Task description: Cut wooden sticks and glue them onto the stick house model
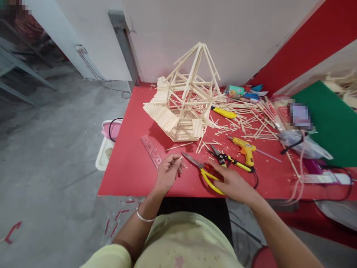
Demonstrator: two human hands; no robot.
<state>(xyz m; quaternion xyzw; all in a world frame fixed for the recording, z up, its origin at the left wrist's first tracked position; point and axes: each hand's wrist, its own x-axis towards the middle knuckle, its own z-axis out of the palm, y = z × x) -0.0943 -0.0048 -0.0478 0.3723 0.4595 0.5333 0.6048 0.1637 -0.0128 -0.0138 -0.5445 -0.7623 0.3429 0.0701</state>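
No text or number can be read — all too small or blurred.

There is room on the left of the table (125,163), up to the ruler (150,150). Straight ahead, the tall stick house (192,77) blocks the way. On the right, cutters (222,159), glue gun (247,149) and loose sticks (242,112) get in the way.

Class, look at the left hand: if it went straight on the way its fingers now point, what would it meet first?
Most likely the scissors in the right hand: their blades lie just ahead of the left hand. Depth is unclear, so it could pass above or below them.
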